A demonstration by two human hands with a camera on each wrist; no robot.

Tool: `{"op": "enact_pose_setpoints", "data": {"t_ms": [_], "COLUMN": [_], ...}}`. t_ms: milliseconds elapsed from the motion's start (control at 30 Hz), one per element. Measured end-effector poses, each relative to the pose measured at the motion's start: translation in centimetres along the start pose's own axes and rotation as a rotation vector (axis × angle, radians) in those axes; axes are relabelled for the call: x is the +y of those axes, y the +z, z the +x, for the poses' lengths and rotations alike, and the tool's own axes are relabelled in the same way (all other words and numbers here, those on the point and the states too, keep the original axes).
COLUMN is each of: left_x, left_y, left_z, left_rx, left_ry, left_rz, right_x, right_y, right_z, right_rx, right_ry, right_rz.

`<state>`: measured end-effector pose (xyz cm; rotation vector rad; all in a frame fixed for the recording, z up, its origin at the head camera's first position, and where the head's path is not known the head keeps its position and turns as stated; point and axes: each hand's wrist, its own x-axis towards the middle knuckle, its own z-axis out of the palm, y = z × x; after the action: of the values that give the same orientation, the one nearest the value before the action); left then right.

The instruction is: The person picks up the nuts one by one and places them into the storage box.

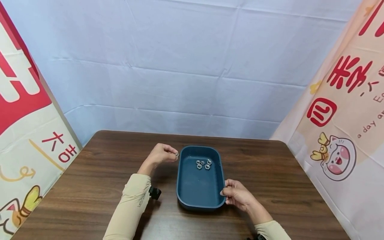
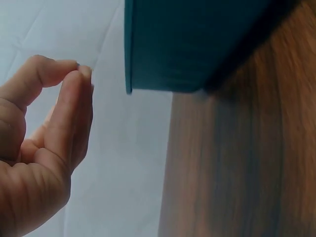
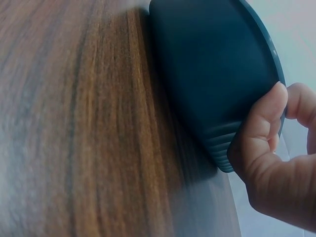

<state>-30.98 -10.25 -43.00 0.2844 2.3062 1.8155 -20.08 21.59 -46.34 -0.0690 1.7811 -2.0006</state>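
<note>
A dark blue rectangular tray [image 1: 198,190] with rounded corners sits on the wooden table, and several silver hex nuts [image 1: 199,166] lie grouped toward its far end. My left hand [image 1: 162,155] is just left of the tray's far left side, pinching one small metal nut [image 1: 177,154] between thumb and fingertips. In the left wrist view those fingertips [image 2: 79,71] hide nearly all of the nut. My right hand [image 1: 237,194] grips the tray's rim near the front right corner. The right wrist view shows its thumb and fingers on either side of the rim [image 3: 276,59].
The brown wooden table [image 1: 270,173] extends around the tray. A pale cloth backdrop [image 1: 180,83] hangs behind it, with printed banners on the left and right. A black wrist camera [image 1: 154,193] is strapped at the left sleeve.
</note>
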Motion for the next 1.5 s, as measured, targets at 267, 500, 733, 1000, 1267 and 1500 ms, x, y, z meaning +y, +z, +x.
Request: {"op": "enact_pose_setpoints", "data": {"t_ms": [267,500,733,1000,1267,1500], "left_x": [1.3,3.3,4.9,5.8,5.5,4.8], "left_y": [1.0,1.9,2.4,3.2,4.6,5.7], "left_z": [0.4,1.2,2.1,3.1,4.3,5.0], "left_rx": [-0.074,-0.139,-0.271,-0.389,-0.405,-0.398], "left_ry": [-0.02,-0.065,-0.062,-0.069,-0.132,-0.214], "left_rz": [0.011,0.012,0.049,0.05,0.023,0.011], "right_x": [0.1,0.1,0.0,0.0,0.0,0.0], "right_y": [-0.1,-0.1,-0.2,-0.1,-0.1,-0.2], "right_z": [0.0,0.0,0.1,0.1,0.1,0.1], "right_rx": [0.002,0.007,0.005,-0.001,0.004,0.001], "right_ry": [0.003,0.002,0.001,0.005,0.006,0.011], "right_rz": [0.0,-0.004,-0.005,-0.006,-0.002,-0.003]}}
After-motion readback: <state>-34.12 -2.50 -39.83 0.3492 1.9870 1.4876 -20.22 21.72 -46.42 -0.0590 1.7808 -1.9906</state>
